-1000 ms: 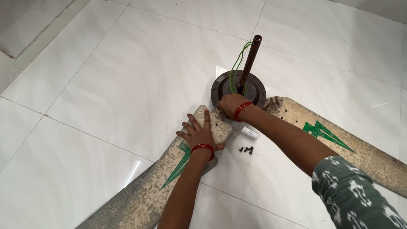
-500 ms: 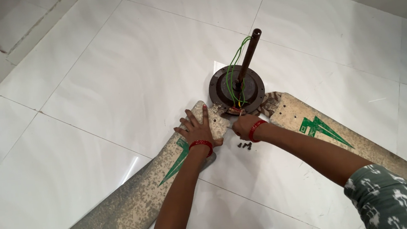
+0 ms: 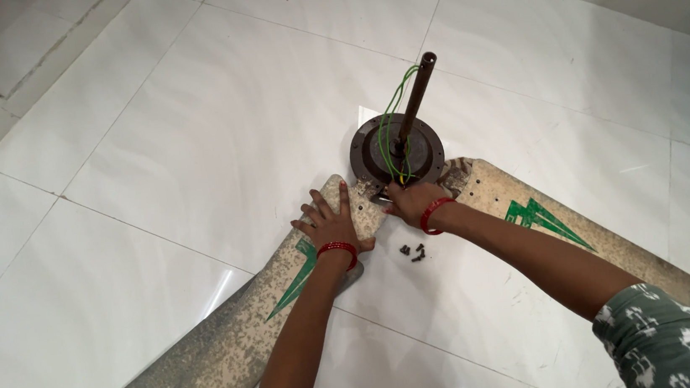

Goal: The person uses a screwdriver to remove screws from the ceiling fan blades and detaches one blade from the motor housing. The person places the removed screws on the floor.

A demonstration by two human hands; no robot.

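Since a moment ago both of my hands have slid a little toward me along the blades. With the round dark metal fan motor (image 3: 396, 148) as landmark: my left hand (image 3: 329, 223) lies flat, fingers spread wide, on the dusty beige fan blade (image 3: 232, 336) that runs from the motor's near-left edge down toward me. My right hand (image 3: 410, 202) sits at the motor's near rim, the closer hand to it, fingers curled; whether they pinch anything I cannot tell. A second beige blade (image 3: 586, 242) stretches right of the motor. Small dark screws (image 3: 414, 252) lie on the white tile floor (image 3: 187, 133) just near of it. Its brown rod (image 3: 417, 98) with green wires (image 3: 393, 122) tilts up and away.
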